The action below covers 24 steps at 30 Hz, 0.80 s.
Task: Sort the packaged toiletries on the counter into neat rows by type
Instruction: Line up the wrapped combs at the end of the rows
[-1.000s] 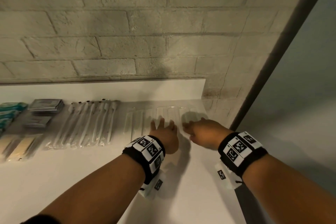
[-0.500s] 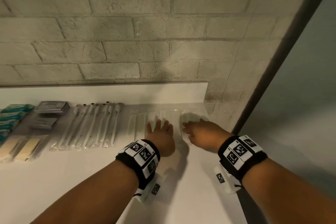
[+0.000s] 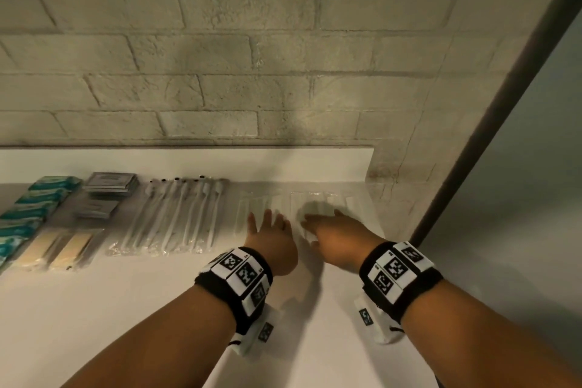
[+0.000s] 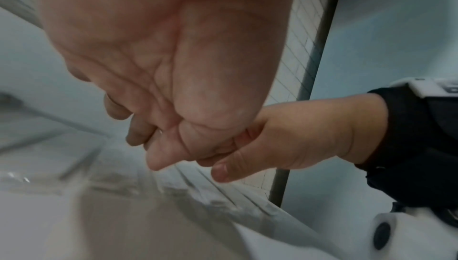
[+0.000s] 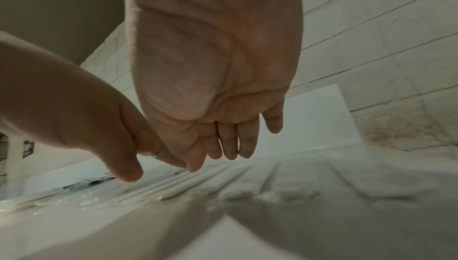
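I am watching both hands working over the row of clear plastic-wrapped white sticks [image 3: 315, 201] lying at about one o'clock on the white worktop [image 3: 126, 309], tight against the pale upstand below the grey brick wall [image 3: 220, 72]; the left hand [image 3: 274, 242] is hovering or resting palm-down on the near ends of the packets, its fingers [image 3: 267, 217] spread and nearly straight, holding nothing; the right hand [image 3: 340, 239] is reaching in just beside it, fingers extended and loosely together, also holding nothing that I can make out; whether the tips are actually pressing the film I cannot tell. The other groups are lying at ten to eleven o'clock: long white-handled toothbrushes in clear sleeves [image 3: 176, 217], grey flat sachets [image 3: 108, 187], teal wrapped bars [image 3: 34, 208] and tan flat packets [image 3: 56, 246]. I am judging these packets very light, thin and slippery, the film crinkly; flat fingertips sliding them, or a pinch at a sealed end, should be serving best.
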Available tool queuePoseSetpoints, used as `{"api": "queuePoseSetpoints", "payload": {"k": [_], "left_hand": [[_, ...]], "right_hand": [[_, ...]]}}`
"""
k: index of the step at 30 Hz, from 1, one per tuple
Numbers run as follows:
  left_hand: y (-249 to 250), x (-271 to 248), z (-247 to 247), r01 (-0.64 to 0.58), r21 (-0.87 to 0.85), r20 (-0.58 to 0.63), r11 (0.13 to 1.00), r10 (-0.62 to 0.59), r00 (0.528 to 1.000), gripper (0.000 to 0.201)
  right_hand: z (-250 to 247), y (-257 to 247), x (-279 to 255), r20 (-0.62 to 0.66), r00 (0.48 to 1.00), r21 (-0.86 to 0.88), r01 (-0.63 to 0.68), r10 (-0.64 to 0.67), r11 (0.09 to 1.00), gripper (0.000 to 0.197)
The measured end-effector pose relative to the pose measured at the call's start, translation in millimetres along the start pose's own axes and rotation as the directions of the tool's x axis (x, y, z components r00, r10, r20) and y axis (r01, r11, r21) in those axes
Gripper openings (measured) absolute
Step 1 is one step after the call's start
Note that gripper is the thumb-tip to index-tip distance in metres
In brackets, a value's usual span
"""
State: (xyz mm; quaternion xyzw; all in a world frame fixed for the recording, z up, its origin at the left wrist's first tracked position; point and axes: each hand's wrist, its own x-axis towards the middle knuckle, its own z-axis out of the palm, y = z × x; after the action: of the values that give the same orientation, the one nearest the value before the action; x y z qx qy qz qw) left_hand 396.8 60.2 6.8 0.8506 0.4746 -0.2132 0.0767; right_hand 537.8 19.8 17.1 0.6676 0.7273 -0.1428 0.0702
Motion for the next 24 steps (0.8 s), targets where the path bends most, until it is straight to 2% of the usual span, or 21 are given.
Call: {"api": "queuePoseSetpoints", "payload": {"k": [2,5,8,14,19,24], "left_hand": [[-8.2,-3.4,-1.4,0.033,0.052,0.022,0.998,-0.034,0.999,0.066],[-10.9,-7.0,-0.9,0.003,0.112,0.095,0.994,-0.013,0.995,0.066],[-8.5,-6.2,0.8,-0.02,0.106,0.069,0.994,0.013,0.998,0.067],[-10.0,-5.1,3.8,-0.022,0.082,0.046,0.996,0.018,0.999,0.069],[-28.4,-18.4,5.2,0.026,0.069,-0.033,0.997,-0.024,0.999,0.068],[-41.4,-18.2,10.3,0.012,0.12,0.068,0.993,-0.02,0.997,0.068]], "right_hand": [[1.7,-13.1,3.0,0.012,1.0,-0.033,0.026,-0.025,0.999,0.054],[8.4,-21.4,11.9,0.091,0.996,-0.148,0.025,-0.011,0.989,0.05],[9.7,-18.8,12.7,0.114,0.993,-0.183,0.026,-0.005,0.983,0.05],[8.2,-19.4,12.0,0.114,0.994,-0.205,0.027,-0.004,0.978,0.051],[7.2,-29.5,11.4,0.008,1.0,-0.055,0.028,-0.028,0.998,0.054],[11.2,-45.7,16.0,0.086,0.995,-0.154,0.055,-0.042,0.987,0.052]]}}
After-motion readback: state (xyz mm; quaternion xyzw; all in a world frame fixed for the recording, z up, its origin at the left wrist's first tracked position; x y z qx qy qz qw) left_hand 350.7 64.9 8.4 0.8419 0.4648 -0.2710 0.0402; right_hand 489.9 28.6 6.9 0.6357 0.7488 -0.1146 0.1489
